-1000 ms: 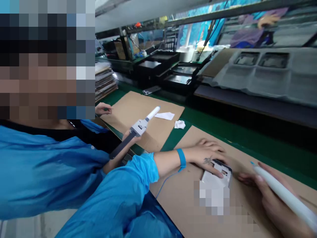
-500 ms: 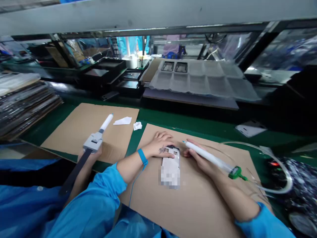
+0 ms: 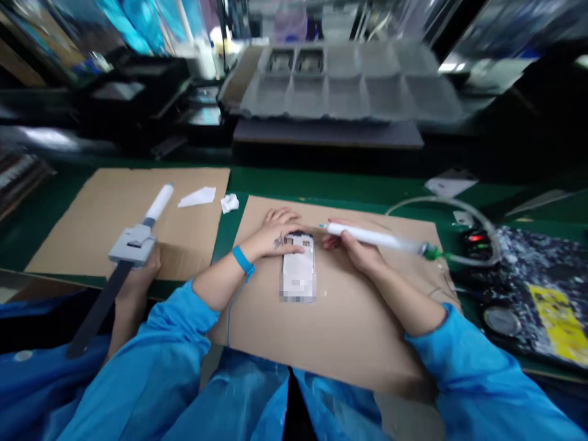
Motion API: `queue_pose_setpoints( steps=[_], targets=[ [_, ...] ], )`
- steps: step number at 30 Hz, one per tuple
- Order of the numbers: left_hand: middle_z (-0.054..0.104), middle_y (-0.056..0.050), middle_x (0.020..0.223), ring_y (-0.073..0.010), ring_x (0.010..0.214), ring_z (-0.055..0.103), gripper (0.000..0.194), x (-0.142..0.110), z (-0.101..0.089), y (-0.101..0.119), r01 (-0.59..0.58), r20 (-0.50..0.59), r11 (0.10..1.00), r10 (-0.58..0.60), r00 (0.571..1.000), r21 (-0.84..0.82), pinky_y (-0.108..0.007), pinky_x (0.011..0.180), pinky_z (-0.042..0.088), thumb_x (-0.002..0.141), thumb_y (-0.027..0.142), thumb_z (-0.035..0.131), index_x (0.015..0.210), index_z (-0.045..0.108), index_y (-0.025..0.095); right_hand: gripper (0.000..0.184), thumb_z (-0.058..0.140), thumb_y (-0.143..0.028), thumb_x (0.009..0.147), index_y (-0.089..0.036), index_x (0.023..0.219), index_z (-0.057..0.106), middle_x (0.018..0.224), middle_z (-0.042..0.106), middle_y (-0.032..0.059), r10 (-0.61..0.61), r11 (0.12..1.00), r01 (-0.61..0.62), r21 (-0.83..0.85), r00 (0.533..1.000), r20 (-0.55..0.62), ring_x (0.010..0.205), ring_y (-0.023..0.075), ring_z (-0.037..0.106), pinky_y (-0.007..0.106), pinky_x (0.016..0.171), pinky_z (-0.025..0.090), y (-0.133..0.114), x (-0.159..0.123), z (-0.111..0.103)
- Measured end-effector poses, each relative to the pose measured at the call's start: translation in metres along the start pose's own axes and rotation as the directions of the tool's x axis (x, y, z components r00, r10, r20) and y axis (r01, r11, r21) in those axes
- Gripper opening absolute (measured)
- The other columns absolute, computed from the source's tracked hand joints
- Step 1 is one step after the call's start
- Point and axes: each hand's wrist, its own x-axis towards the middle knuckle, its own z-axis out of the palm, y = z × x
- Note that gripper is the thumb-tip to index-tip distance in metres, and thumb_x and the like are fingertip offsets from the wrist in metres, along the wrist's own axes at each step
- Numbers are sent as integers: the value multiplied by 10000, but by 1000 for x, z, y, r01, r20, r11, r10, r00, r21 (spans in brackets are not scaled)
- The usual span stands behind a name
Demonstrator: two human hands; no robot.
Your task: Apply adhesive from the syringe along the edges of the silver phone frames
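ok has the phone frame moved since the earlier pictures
No, the phone frame lies about where it did on the cardboard sheet beneath it; only the view has shifted.

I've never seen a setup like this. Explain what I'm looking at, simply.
There is no machine arm here: a person works with two bare hands, seen by a camera worn on their head, looking forward and down. The left hand, above a blue wristband, lies over the top of a phone frame. The right hand holds a white syringe, its blue tip pointing toward the frame. The frame rests on cardboard, on a green table. At the left of the view, a co-worker's hand holds a grey tool. Beyond sits a compartmented tray.
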Motion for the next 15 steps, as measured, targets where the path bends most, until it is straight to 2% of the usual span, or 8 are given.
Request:
queue_pose_setpoints(
  steps=[3,6,10,15],
  targets=[
    [609,-127,1656,-438,1676,381,711,5,3,-1,-29,-35,1000,29,999,4,-688,1404,198,894,791,820,1419,796,312,646,868,-821,819,-272,1142,761,908,828,53,-1,1000,3,23,995,-99,723,237,791,398,686,689,3,0,-8],
    [620,-127,1650,-446,1686,375,700,9,4,-1,-19,-33,1000,19,999,-16,-691,1402,202,869,764,859,1383,790,294,628,889,-806,800,-286,1130,766,895,823,39,4,1000,-3,3,992,-128,705,219,783,373,681,691,2,0,-13],
    [619,-153,1652,-462,1700,357,680,10,3,6,17,-41,1000,-18,999,-26,-716,1411,183,816,728,922,1253,762,231,639,939,-803,749,-274,1060,763,884,824,51,21,997,-24,-74,999,-43,699,217,787,351,660,700,-5,-5,-11],
    [607,-154,1669,-473,1714,332,664,10,2,10,31,-33,998,-33,999,-60,-728,1420,158,792,740,931,1158,735,223,546,935,-743,814,-259,974,740,820,799,41,18,982,-9,-187,999,51,619,185,752,311,591,664,-15,-5,3]
  ],
)
